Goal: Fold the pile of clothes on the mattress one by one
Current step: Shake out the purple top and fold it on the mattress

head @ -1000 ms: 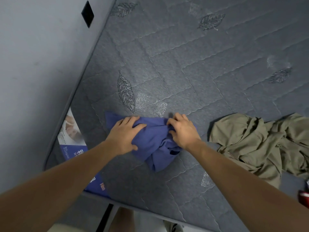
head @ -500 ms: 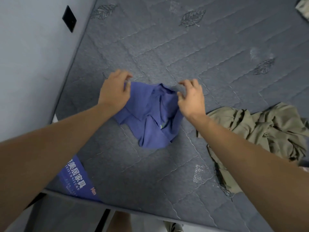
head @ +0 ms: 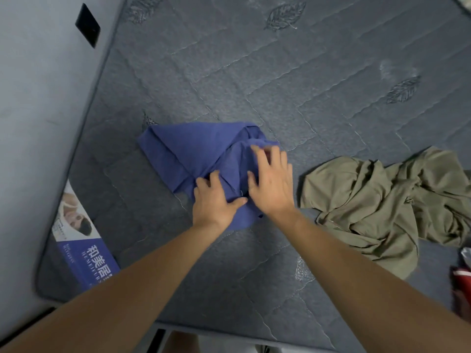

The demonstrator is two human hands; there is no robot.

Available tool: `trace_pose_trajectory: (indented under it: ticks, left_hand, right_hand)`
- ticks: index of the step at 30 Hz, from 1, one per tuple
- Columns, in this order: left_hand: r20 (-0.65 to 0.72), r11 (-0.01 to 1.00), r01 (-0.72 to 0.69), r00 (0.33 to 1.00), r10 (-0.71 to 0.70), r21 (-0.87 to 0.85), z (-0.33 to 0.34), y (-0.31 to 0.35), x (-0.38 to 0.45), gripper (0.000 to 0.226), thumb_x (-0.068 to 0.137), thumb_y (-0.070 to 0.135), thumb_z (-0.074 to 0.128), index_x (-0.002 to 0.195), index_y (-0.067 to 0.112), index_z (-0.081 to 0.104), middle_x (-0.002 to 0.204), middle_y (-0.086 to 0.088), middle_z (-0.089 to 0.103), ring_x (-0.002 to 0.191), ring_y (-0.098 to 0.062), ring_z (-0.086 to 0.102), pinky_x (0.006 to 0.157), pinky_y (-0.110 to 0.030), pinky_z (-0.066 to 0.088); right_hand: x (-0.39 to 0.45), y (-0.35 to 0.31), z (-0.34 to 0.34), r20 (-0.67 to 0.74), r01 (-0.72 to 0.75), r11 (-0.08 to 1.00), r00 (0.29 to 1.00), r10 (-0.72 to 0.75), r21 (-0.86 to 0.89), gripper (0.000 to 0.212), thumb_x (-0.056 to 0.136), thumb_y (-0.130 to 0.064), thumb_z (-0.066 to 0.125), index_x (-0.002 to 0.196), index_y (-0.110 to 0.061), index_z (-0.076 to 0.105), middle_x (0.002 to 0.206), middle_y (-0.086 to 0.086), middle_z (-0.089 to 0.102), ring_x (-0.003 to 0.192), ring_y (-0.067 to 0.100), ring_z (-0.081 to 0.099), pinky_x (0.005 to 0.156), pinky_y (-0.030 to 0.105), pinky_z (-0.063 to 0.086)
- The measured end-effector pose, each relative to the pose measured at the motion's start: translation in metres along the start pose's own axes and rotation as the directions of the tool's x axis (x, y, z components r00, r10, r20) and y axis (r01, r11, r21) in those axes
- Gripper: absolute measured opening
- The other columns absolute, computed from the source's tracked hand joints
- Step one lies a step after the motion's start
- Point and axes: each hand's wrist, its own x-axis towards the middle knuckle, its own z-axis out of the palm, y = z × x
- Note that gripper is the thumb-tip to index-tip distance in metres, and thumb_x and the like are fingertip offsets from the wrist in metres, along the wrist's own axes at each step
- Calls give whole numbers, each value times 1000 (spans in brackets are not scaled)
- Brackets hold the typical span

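Observation:
A blue garment (head: 193, 151) lies spread on the grey quilted mattress (head: 293, 80), its far part flat and its near part bunched. My left hand (head: 216, 200) rests on the garment's near edge with fingers flat and thumb out to the right. Beside it, touching it, my right hand (head: 271, 179) presses on the garment's right side with fingers spread; its fingertips are blurred. An olive-green garment (head: 382, 207) lies crumpled to the right, apart from both hands.
A blue-and-white printed label (head: 81, 240) is on the mattress's near left corner. The wall (head: 38, 98) runs along the left with a black plate (head: 88, 25). A red and grey item (head: 462, 276) shows at the right edge. The mattress's front edge is close below.
Both hands let go of the garment's lifted far edge and came back to its near part, now lying flat on it close together. The blue garment is laid out wider and flatter.

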Motion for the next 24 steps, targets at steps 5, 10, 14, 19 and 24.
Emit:
trace_pose_trajectory:
  ticks: [5,10,14,19,24]
  left_hand:
    - [33,974,133,991,-129,-183,9,6,4,63,89,21,79,136,18,38,118,-11,63,107,-37,64,76,-36,44]
    - [-84,936,-84,995,59,-342,-5,-7,-13,37,96,6,66,131,16,57,114,2,57,102,-13,53,85,-23,40]
    - [-180,896,-181,977,116,-406,-44,1,-28,23,98,-3,61,102,21,62,104,-3,59,95,-16,55,83,-28,42]
    - [-297,841,-307,937,185,-446,-120,71,-53,25,92,-14,57,96,9,64,95,-2,64,80,-8,55,76,-9,39]
    - [-317,803,-458,881,352,-381,-204,146,-97,28,97,-9,52,91,18,56,82,0,57,72,-5,45,74,-28,38]
  right_hand:
    - [53,13,-6,359,84,991,933,-42,-102,87,86,-38,76,160,-26,32,151,5,49,144,28,38,124,43,19]
    - [51,30,-36,382,24,992,921,-71,128,17,88,-29,78,84,-17,65,83,5,68,90,33,63,79,40,46]
    - [31,43,-91,284,-114,895,959,-14,430,25,91,-14,73,71,-17,59,64,1,55,69,17,49,66,38,39]
    - [27,26,-190,169,-61,862,985,-29,503,17,95,-4,64,80,2,57,74,22,55,70,33,49,68,49,44]
    - [20,-1,-319,26,56,824,996,-85,563,17,93,-2,61,77,-7,57,71,15,54,71,33,52,65,49,44]
